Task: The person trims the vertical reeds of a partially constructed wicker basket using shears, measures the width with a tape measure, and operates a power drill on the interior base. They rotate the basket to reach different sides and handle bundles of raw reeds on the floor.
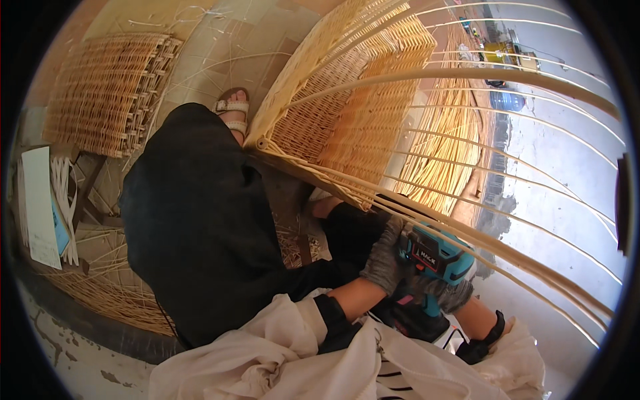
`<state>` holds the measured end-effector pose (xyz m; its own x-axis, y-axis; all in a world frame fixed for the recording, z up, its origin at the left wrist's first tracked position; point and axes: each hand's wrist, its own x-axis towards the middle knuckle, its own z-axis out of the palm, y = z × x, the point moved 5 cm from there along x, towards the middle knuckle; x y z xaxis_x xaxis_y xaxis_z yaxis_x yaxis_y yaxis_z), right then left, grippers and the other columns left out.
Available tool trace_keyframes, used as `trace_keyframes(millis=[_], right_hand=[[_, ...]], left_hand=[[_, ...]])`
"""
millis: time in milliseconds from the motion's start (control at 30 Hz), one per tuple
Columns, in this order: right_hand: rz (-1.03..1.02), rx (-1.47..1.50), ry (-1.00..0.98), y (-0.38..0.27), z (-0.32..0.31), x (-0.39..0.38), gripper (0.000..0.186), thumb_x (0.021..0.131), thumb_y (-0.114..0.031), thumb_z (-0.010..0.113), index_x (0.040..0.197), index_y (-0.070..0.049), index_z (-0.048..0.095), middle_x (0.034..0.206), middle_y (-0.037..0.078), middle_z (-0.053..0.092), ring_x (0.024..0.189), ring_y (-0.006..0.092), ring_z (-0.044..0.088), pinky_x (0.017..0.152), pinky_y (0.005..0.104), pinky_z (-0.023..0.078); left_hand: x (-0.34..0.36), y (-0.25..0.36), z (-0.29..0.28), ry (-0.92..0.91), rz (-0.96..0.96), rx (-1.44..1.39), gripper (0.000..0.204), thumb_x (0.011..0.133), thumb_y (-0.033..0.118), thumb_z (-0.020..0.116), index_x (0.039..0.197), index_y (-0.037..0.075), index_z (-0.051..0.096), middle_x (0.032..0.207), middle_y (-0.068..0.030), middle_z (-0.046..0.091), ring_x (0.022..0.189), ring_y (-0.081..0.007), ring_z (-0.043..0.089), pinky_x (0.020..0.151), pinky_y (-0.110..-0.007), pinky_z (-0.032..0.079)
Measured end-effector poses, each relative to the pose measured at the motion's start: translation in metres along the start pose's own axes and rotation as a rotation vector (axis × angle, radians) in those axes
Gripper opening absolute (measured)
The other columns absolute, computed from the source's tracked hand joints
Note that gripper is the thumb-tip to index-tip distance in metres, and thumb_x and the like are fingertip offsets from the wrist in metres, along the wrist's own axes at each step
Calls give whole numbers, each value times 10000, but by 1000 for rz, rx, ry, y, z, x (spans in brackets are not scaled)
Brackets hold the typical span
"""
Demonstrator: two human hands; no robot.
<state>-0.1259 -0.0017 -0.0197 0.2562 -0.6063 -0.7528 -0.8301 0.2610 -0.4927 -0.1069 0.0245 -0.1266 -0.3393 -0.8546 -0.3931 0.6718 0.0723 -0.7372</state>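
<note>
A woven wicker basket (343,100) lies tilted on its side in front of my legs, its inside facing me, with long unwoven stakes fanning out from it to the right. By the basket's near right corner, my right hand (457,293) in a grey glove is closed around the handle of a teal and black cordless power tool (437,253). The tool's nose is hidden close to the thick rods at the rim. My left hand (380,263), also gloved, is curled against the tool's left side near that corner; its fingertips are partly hidden, so what they grip is unclear.
A flat woven wicker panel (100,93) lies at the far left. Near it stand a white sheet (41,207) and pale strips. Loose canes (113,293) lie lower left, and a big cane bundle (443,147) lies behind the basket. A pale wall (547,187) rises on the right.
</note>
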Motion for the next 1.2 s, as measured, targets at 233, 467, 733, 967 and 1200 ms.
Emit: trace_keyframes(millis=[233,467,733,967,1200], right_hand=[[-203,-362,-4,10,-2,8,312,681,-10,635,968,-54,520,742,45,554,533,135,535,513,252,494],[-30,-236,32,-6,2,8,472,630,-54,675,1069,-80,506,918,17,548,792,131,494,720,269,445],[20,-174,-5,7,4,11,338,660,-15,640,968,-58,508,784,35,547,639,135,513,580,261,460],[21,-168,-23,16,7,18,240,684,15,613,893,-41,510,684,48,547,524,138,527,475,254,472],[168,326,-89,33,16,28,300,650,8,605,930,-47,511,731,60,553,607,169,540,534,271,473]], left_hand=[[17,8,-24,-51,125,172,277,830,254,453,1036,71,482,985,-78,528,931,-202,507,827,-346,421],[7,10,-8,-9,69,53,146,808,249,557,885,126,539,757,26,560,704,-66,535,706,-251,468],[8,15,-8,-59,111,107,179,812,256,550,926,119,534,798,24,554,725,-65,533,715,-244,464],[16,19,-18,-78,99,52,209,809,276,549,927,105,528,821,-8,548,767,-103,529,733,-263,459],[11,23,-4,-147,117,77,195,835,265,496,908,84,498,780,2,543,746,-104,535,728,-254,451]])
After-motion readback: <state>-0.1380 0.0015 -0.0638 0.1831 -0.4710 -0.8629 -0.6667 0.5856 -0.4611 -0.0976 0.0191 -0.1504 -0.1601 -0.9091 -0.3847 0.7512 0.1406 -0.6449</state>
